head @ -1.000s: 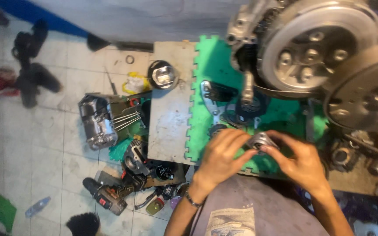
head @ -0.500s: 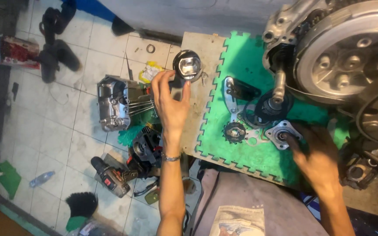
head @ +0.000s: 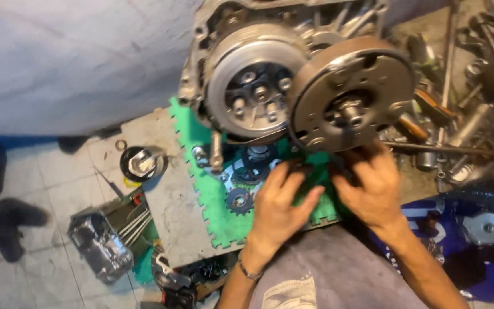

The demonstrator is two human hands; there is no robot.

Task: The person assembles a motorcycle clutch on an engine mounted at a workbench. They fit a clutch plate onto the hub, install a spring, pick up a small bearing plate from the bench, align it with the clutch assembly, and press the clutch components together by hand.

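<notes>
Head view: looks down on an engine case standing over a green foam mat, taken here as the landmark.
Left hand: palm down on the mat's near right part, fingers loosely spread and pointing up toward the engine; whether anything is pinched under them cannot be told.
Right hand: at the mat's right edge, fingers curled and reaching up under the round clutch drum; its hold is hidden, so closed or loose cannot be told.
Small sprocket: flat on the mat, just left of the left hand, not touched; the left hand is clearly the nearer one.
Drum against hands: directly above and beyond both, shaft end facing the camera, right fingertips just under its lower rim.
Piston: on the grey board left of the mat, well apart from both hands.
Cylinder part: on the floor, below and left of the mat.
</notes>
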